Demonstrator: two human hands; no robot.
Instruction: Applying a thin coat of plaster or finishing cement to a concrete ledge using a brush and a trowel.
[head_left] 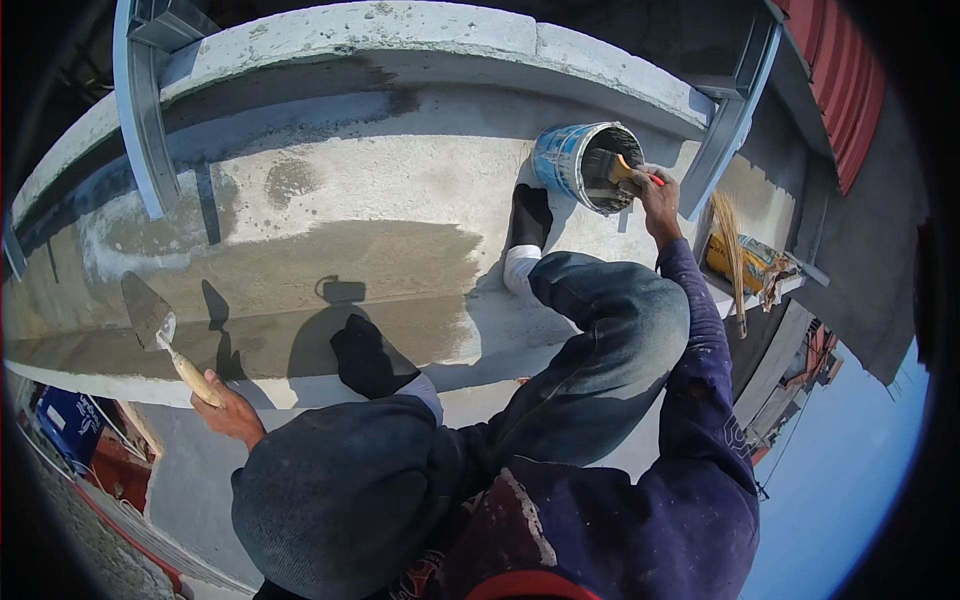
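Note:
My left hand is closed around the wooden handle of a pointed trowel. Its grey blade points away from me over the ledge, on the far left. On the right, my right hand grips a paintbrush with a yellowish, red-ended handle. The bristle end is inside a blue, splattered bucket, which leans with its mouth toward my hand. Grey residue coats the bucket's inner wall; how much it holds I cannot tell. Wet grey mortar or slurry covers part of the concrete ledge, beside paler dry concrete.
My dark-shod feet rest on the ledge, near its front edge. Metal uprights stand left and right along a raised concrete rim. A yellow container and a bundle of straw-like bristles lie at the right. Lower ground shows beyond the ledge.

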